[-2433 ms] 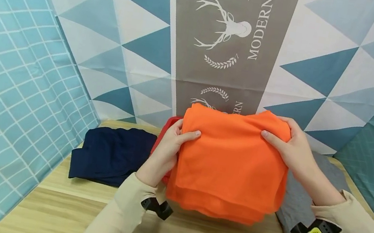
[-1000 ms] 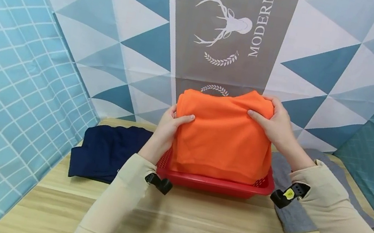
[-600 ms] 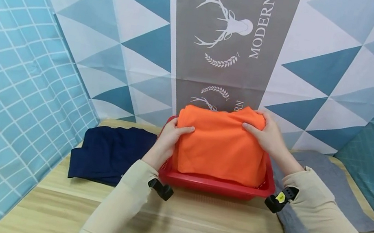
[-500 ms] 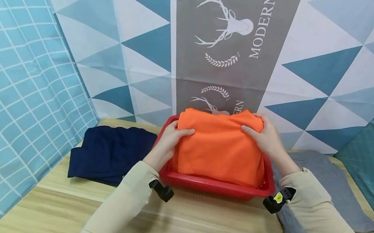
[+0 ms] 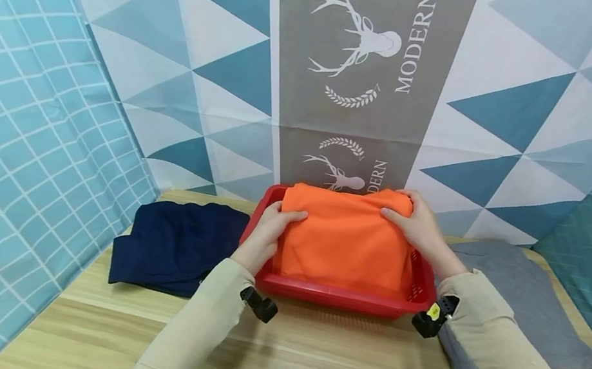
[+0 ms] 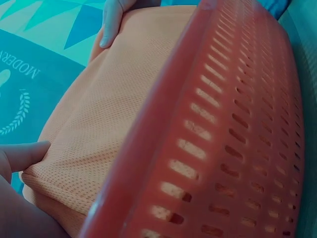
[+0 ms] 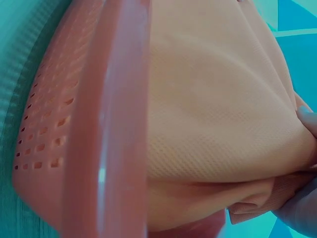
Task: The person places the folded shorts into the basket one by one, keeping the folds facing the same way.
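Note:
A folded orange garment (image 5: 347, 245) of fine mesh knit sits mostly inside a red plastic basket (image 5: 336, 296) with slotted walls. My left hand (image 5: 267, 232) pinches the garment's left edge, thumb on the front face and fingers behind. On the far right corner, my right hand (image 5: 419, 226) grips it the same way. The left wrist view shows the left thumb pressing the cloth (image 6: 119, 79) beyond the basket's slotted wall (image 6: 223, 124). In the right wrist view, the basket's rim (image 7: 114, 119) stands in front of the garment (image 7: 213, 109). Its lower edge is hidden behind the front rim.
A folded navy garment (image 5: 176, 246) lies on the wooden table (image 5: 300, 368), left of the basket. To the right, partly under the right forearm, is a grey garment (image 5: 524, 294). A patterned fabric backdrop (image 5: 349, 115) rises behind the table.
Both hands have carried the orange garment from in front of the basket, up and over it, then lowered it inside. The front rim of the basket now shows below the cloth.

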Action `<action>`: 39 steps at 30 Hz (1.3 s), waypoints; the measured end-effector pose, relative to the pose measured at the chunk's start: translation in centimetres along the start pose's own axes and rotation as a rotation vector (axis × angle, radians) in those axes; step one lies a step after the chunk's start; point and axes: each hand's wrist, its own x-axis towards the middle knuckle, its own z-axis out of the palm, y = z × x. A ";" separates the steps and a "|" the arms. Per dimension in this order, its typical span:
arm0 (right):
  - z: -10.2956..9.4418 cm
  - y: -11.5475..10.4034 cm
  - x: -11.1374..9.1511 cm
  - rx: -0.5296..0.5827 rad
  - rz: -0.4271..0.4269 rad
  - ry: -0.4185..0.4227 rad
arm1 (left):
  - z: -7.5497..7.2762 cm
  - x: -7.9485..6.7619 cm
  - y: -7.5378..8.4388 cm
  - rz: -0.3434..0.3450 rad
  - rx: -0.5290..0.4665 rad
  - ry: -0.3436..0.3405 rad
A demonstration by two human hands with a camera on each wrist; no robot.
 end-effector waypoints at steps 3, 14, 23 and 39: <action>0.1 0.3 0.4 0.008 0.009 -0.005 | -0.2 0.2 -0.1 -0.027 0.005 0.022; 0.4 0.4 1.3 -0.053 0.013 -0.047 | -0.7 1.1 -0.5 -0.066 -0.008 0.068; 0.5 0.9 2.1 -0.131 -0.007 -0.104 | -1.5 1.6 -1.0 -0.122 -0.049 0.094; 0.6 1.1 2.4 -0.151 -0.022 -0.104 | -2.0 1.8 -1.2 -0.088 -0.048 0.077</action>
